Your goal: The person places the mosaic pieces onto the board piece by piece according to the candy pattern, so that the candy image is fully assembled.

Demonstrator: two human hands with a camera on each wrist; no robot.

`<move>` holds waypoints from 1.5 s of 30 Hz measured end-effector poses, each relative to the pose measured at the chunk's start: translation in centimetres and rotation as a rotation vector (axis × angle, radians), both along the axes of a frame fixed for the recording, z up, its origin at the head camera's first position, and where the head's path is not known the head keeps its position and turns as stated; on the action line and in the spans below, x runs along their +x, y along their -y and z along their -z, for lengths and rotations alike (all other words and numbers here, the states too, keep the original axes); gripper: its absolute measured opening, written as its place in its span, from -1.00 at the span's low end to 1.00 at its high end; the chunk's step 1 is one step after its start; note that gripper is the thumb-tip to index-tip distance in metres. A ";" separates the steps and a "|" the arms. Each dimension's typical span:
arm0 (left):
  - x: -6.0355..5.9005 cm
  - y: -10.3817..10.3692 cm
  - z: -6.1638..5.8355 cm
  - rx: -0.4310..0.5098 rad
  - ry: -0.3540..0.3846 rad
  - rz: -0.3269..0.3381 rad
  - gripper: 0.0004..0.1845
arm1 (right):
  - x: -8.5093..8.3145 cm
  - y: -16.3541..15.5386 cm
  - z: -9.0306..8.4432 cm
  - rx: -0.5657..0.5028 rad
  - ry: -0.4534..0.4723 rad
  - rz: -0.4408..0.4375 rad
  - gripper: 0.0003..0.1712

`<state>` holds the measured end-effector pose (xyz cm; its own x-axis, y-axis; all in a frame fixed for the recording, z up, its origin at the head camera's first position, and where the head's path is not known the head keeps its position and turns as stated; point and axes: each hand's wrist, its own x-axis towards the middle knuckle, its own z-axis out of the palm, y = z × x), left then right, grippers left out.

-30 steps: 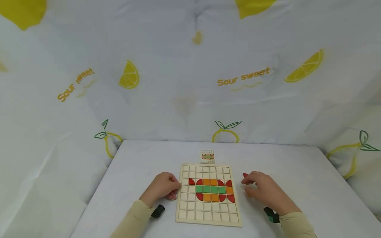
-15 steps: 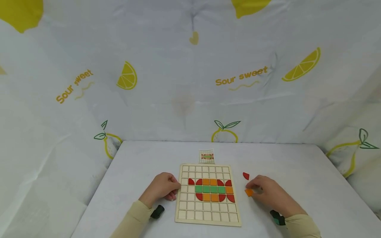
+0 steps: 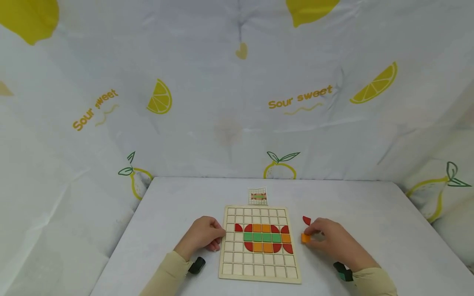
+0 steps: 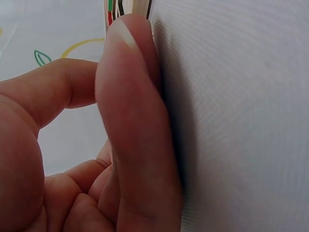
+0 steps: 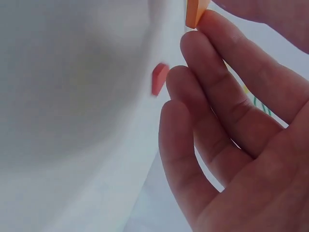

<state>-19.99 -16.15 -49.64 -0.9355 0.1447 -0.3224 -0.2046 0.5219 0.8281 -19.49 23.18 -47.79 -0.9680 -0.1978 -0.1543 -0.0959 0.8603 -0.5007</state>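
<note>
Two hands low on the white desk (image 3: 177,197), either side of a wooden grid board (image 3: 259,246). Right hand (image 3: 329,240) pinching an orange tile (image 3: 305,237) between thumb and fingertip, just off the board's right edge, other fingers loosely curled. Red quarter-round piece (image 3: 306,220) lying just beyond it. Left hand (image 3: 203,236) curled, fingertips touching the board's left edge, gripping nothing. Small pattern card (image 3: 258,196) behind the board.
</note>
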 end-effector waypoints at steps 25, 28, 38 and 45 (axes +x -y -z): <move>-0.1 0.0 0.0 0.015 -0.015 -0.004 -0.88 | -2.4 13.1 -0.1 -0.084 -0.103 -0.330 -0.86; -0.1 -0.1 0.0 0.019 -0.014 -0.001 -0.87 | -2.4 14.4 0.0 -0.087 -0.117 -0.361 -0.86; -0.1 -0.2 0.1 0.025 -0.009 0.012 -0.87 | -2.1 16.5 0.2 -0.014 -0.167 -0.407 -0.82; -0.1 0.1 -0.1 0.016 -0.010 -0.001 -0.88 | -2.2 17.1 0.1 0.010 -0.188 -0.409 -0.83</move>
